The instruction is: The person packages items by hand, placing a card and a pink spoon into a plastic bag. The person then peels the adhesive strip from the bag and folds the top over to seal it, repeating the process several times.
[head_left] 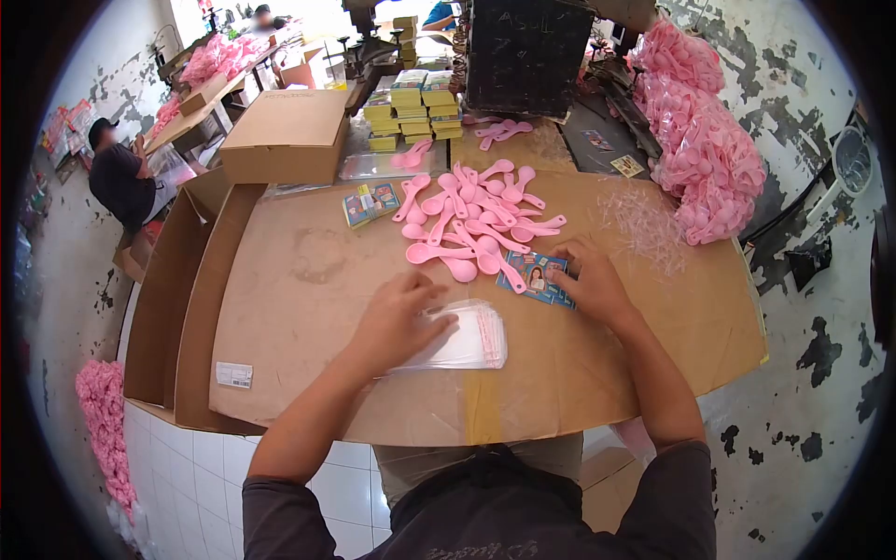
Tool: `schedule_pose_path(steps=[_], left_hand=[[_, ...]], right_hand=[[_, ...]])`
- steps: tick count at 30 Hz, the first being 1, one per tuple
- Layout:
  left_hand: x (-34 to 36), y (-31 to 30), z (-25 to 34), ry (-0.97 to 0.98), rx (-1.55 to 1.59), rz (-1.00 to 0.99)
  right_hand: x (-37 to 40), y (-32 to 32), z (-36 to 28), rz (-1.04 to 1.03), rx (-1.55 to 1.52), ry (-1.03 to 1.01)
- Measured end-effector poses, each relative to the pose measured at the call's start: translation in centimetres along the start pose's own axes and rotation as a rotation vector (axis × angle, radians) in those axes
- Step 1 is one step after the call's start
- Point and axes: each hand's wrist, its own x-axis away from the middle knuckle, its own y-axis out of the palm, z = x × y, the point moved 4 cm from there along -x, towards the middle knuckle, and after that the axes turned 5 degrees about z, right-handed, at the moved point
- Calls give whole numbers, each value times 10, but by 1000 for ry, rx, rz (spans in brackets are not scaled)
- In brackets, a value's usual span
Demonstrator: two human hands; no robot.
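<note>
My left hand [403, 320] is over the left part of a stack of clear plastic bags [467, 336], its fingers apart and nothing seen between them. To the right, my right hand [588, 278] has its thumb and fingers on the right end of some blue printed cards [537, 277]. A pile of pink spoons [481, 210] lies just beyond both hands, and one spoon handle overlaps the cards' left edge. Farther left is a small stack of similar cards [371, 203].
Clear plastic strips [644, 224] lie at the right. A closed cardboard box [285, 131] and stacked card bundles [411, 103] stand behind. Bagged pink spoons [695, 131] hang at the back right. An open box [177, 308] borders the left edge. A seated person [126, 177] is far left.
</note>
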Motion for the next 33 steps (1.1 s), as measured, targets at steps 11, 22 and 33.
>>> schedule_pose_path(steps=[11, 22, 33], left_hand=[[2, 12, -8, -263, 182, -8], [0, 3, -2, -116, 160, 48], [1, -7, -17, -398, 680, 105]], right_hand=[[6, -10, -15, 176, -599, 100], [36, 44, -70, -440, -391, -347], [35, 43, -66, -354, -453, -392]])
